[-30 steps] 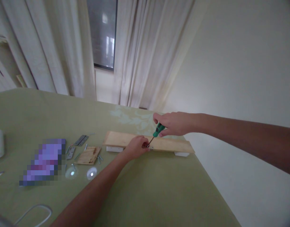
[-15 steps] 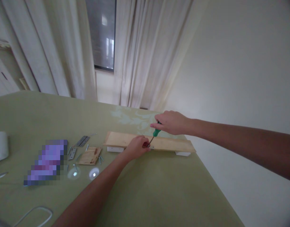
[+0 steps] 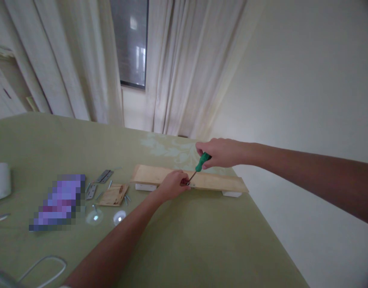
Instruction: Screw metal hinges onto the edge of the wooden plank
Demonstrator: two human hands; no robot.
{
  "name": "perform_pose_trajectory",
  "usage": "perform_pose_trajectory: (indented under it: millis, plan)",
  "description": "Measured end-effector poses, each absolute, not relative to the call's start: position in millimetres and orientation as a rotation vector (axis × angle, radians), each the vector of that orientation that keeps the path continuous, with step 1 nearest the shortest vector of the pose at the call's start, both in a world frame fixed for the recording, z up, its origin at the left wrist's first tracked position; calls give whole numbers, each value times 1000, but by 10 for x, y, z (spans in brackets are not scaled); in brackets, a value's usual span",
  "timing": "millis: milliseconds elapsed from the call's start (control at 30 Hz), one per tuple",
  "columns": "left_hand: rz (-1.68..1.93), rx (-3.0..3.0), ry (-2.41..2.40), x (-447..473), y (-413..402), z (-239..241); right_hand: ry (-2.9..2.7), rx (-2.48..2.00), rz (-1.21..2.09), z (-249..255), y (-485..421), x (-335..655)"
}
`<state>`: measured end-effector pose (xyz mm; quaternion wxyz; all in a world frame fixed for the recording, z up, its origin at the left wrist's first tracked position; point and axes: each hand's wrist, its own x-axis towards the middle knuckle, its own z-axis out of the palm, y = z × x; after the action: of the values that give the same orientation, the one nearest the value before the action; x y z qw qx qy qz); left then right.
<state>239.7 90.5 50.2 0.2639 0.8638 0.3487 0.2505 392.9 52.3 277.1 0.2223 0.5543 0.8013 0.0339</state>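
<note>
My right hand [image 3: 221,153] is closed round the green handle of a screwdriver [image 3: 201,161], whose shaft slants down to the left. Its tip meets the front edge of a long pale wooden board [image 3: 218,181], beside the fingertips of my left hand [image 3: 175,185]. Those left fingers are pinched together at the board's edge, and whatever they hold is too small to make out. A bit of metal plate [image 3: 193,185] shows just right of them. White blocks [image 3: 145,187] support the board near both ends.
Left of the board lie a small wooden piece [image 3: 113,195], metal hinges [image 3: 105,176] and several loose screws. Two shiny round discs [image 3: 94,216] are nearer me. Further left are a blurred purple object [image 3: 59,202], a white item [image 3: 0,181] and a white cable [image 3: 56,259]. The table edge runs down the right.
My right hand has shifted slightly right and turned on the screwdriver, its fingers now placed differently and more of the green handle showing. My left hand stays at the board's edge.
</note>
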Motion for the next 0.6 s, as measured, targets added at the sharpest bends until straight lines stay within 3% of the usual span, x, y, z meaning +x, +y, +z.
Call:
perform_pose_trajectory:
  millis: [133, 600]
  plan:
    - [685, 2322, 943, 2395, 899, 514, 2230, 1615, 230, 2735, 501, 3955]
    - [701, 2317, 929, 2381, 904, 484, 2187, 1548, 151, 2760, 385, 3981]
